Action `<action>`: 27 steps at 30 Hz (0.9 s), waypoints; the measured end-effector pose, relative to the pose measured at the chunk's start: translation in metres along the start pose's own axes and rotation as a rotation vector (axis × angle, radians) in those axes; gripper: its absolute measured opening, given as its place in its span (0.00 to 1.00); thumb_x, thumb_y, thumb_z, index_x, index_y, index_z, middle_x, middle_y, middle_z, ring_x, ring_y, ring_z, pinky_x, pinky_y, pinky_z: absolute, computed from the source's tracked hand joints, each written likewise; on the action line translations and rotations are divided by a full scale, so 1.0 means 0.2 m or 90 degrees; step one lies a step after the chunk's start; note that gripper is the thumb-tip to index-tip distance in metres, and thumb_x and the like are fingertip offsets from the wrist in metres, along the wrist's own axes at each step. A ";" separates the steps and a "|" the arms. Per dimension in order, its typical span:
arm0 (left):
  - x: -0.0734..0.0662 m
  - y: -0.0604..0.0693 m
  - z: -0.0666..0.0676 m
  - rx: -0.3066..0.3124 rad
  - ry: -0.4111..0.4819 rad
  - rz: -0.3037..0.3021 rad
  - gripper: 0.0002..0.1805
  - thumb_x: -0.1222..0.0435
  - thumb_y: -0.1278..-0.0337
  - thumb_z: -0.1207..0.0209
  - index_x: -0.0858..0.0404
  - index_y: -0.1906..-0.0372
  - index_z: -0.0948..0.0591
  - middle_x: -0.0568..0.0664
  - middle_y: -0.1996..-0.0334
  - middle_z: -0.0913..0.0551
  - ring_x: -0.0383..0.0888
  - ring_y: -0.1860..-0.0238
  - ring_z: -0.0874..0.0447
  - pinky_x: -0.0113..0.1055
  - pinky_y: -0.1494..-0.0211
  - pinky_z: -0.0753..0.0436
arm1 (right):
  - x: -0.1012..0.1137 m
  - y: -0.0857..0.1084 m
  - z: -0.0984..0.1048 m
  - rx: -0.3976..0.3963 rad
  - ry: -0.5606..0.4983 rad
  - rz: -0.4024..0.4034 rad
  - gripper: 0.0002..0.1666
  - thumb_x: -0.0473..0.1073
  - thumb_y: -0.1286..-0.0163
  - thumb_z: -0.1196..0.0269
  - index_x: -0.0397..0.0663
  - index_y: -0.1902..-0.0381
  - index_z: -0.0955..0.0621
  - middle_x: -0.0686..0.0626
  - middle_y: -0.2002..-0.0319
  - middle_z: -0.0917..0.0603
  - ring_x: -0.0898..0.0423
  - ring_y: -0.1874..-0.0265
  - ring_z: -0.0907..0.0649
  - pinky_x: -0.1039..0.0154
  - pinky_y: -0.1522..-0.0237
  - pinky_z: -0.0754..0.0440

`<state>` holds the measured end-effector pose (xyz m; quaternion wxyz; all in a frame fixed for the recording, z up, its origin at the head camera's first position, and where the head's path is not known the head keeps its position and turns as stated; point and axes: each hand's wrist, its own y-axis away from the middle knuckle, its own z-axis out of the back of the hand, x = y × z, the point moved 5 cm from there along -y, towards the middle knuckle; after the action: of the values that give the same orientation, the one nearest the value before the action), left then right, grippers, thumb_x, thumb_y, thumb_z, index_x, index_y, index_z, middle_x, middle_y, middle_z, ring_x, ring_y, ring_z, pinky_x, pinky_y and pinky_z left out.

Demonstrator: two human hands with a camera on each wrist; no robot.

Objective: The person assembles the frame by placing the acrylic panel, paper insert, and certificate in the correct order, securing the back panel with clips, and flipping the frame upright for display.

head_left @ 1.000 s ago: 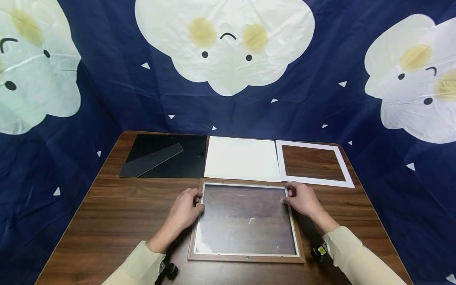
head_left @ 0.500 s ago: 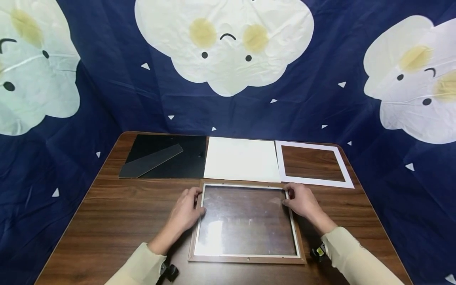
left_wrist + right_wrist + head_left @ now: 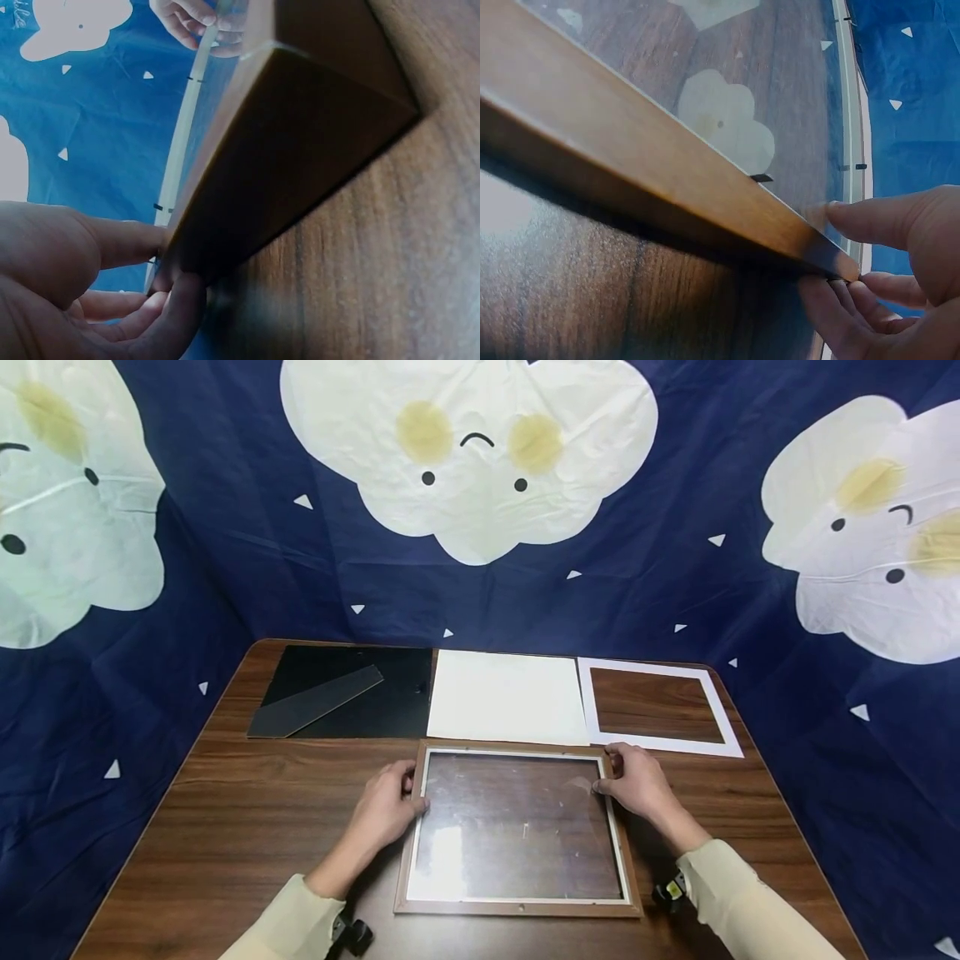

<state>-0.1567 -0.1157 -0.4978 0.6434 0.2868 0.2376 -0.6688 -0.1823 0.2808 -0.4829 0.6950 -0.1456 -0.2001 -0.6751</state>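
A brown wooden picture frame [image 3: 519, 907] lies on the table, a clear pane [image 3: 517, 827] inside its pale inner border. My left hand [image 3: 385, 806] holds the frame's left side near the far corner, thumb over the top and fingers against the outer side. On the opposite side my right hand [image 3: 637, 783] pinches the frame near its far right corner. In the right wrist view its thumb [image 3: 877, 219] reaches over the inner edge at the pane, while the other fingers [image 3: 829, 311] bend against the outside. The left wrist view shows the frame's side [image 3: 292, 142] close up.
Behind the frame, a white sheet [image 3: 510, 697] lies between a black backing board [image 3: 405, 710] with a folded-down stand strip [image 3: 318, 702] and a white mat [image 3: 660, 743] with a rectangular opening. A dark blue cloth [image 3: 480, 602] hangs around the wooden table [image 3: 247, 827].
The reflection on the pane has changed, with a sharper bright patch now at its lower left. Both hands stay at the frame's sides with only slight finger shifts.
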 end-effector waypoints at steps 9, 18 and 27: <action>0.00 0.01 0.01 0.004 -0.005 0.005 0.33 0.68 0.55 0.28 0.69 0.39 0.21 0.52 0.63 0.20 0.48 0.61 0.22 0.45 0.56 0.21 | -0.01 0.00 0.00 -0.007 -0.027 0.005 0.39 0.41 0.47 0.21 0.33 0.40 0.22 0.44 0.60 0.18 0.50 0.62 0.19 0.52 0.56 0.22; -0.06 -0.04 0.06 -0.016 -0.100 -0.036 0.25 0.61 0.44 0.33 0.68 0.42 0.19 0.58 0.53 0.17 0.56 0.53 0.16 0.53 0.51 0.17 | -0.04 -0.02 0.02 0.041 -0.133 -0.017 0.31 0.39 0.40 0.26 0.34 0.41 0.23 0.44 0.63 0.20 0.53 0.70 0.20 0.60 0.70 0.19; -0.33 -0.20 0.06 -0.026 -0.098 -0.142 0.20 0.59 0.40 0.36 0.62 0.45 0.16 0.53 0.59 0.17 0.47 0.63 0.20 0.44 0.59 0.19 | -0.14 -0.08 0.08 0.061 -0.203 -0.068 0.26 0.39 0.35 0.29 0.32 0.43 0.20 0.46 0.65 0.19 0.53 0.72 0.17 0.61 0.74 0.16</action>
<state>-0.1979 -0.0737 -0.4463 0.5872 0.1933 0.2315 -0.7512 -0.1994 0.3130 -0.4829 0.6238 -0.2069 -0.3469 -0.6691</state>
